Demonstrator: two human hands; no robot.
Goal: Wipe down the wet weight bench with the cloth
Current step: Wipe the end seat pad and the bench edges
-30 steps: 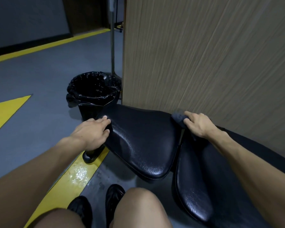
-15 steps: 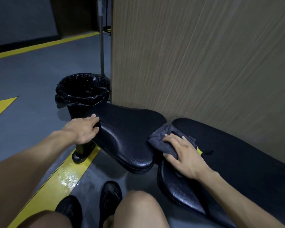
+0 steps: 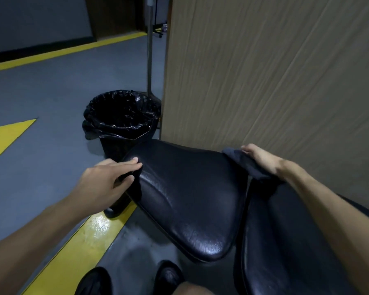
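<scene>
The black padded weight bench has a seat pad (image 3: 190, 199) in the middle and a longer back pad (image 3: 285, 241) to its right. My left hand (image 3: 107, 182) grips the seat pad's left edge, thumb underneath and fingers on top. My right hand (image 3: 262, 158) presses a dark grey cloth (image 3: 243, 165) onto the far end of the gap between the two pads, close to the wall. Most of the cloth is under my palm.
A bin with a black liner (image 3: 121, 122) stands just behind the seat pad. A wood-grain panel (image 3: 275, 71) rises right behind the bench. A metal pole (image 3: 150, 50) stands beside the panel. Yellow floor stripes (image 3: 77, 252) run under the bench foot. My shoes (image 3: 168, 275) are below.
My right hand has slid the cloth away from me, from the near part of the gap up to its far end by the panel. My left hand keeps its hold on the seat edge.
</scene>
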